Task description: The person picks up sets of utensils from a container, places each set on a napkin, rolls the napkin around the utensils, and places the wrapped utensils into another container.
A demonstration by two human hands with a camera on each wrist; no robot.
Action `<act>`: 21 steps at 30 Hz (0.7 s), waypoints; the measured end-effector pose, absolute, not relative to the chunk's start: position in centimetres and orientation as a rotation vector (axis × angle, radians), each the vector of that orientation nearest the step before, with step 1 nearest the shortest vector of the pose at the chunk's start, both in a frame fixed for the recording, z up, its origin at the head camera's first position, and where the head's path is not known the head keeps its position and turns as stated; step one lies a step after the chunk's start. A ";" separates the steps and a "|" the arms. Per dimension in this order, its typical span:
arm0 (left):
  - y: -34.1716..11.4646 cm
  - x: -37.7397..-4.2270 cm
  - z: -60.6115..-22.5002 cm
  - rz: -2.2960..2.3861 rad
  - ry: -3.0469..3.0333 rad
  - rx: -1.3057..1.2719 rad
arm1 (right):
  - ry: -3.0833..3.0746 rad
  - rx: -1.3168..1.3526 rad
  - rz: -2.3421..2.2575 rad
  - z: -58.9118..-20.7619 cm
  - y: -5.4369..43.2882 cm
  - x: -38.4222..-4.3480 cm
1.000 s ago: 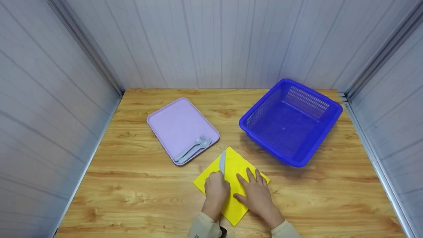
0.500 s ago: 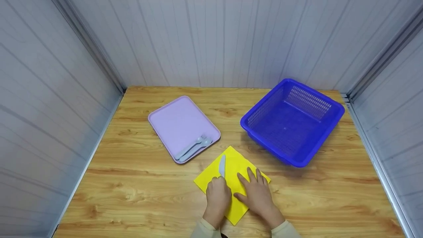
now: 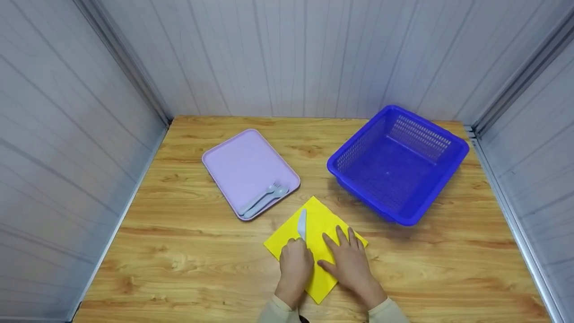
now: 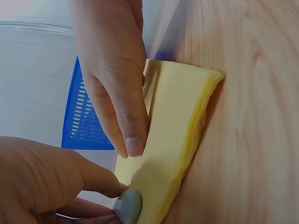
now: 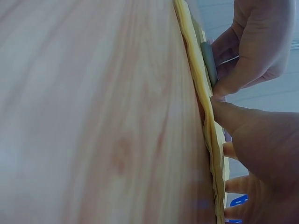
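A folded yellow napkin lies cornerwise on the table, its stacked layers showing along the edge in both wrist views. My left hand grips a pale grey table knife by the handle, its blade lying over the napkin and pointing away from me. In the left wrist view the rounded end of the knife handle sticks out beside the thumb. My right hand rests with spread fingers on the napkin's right half. Its thumb is close to the left hand.
Beyond the napkin to the left, a lilac tray bears a grey fork and a grey spoon. A blue plastic basket stands at the back right. Pale panel walls close in the wooden table.
My left hand has drawn the knife slightly toward me over the napkin, then stayed there. The right hand keeps its place. The head view has shifted a little.
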State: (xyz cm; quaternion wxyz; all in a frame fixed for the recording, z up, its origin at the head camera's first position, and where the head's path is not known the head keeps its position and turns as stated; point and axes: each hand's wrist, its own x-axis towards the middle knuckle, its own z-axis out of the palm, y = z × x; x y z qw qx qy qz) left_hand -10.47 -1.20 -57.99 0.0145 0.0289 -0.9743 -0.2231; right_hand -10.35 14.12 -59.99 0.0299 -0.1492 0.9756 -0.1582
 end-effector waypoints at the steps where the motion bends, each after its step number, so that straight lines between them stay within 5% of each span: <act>1: -1.2 -10.6 -58.0 -0.689 -3.035 0.085 | 3.006 -0.458 -0.487 -60.0 14.1 -10.3; 21: -4.9 -13.5 -56.5 -0.743 -2.886 0.115 | 2.985 -0.449 -0.491 -60.0 14.2 -10.3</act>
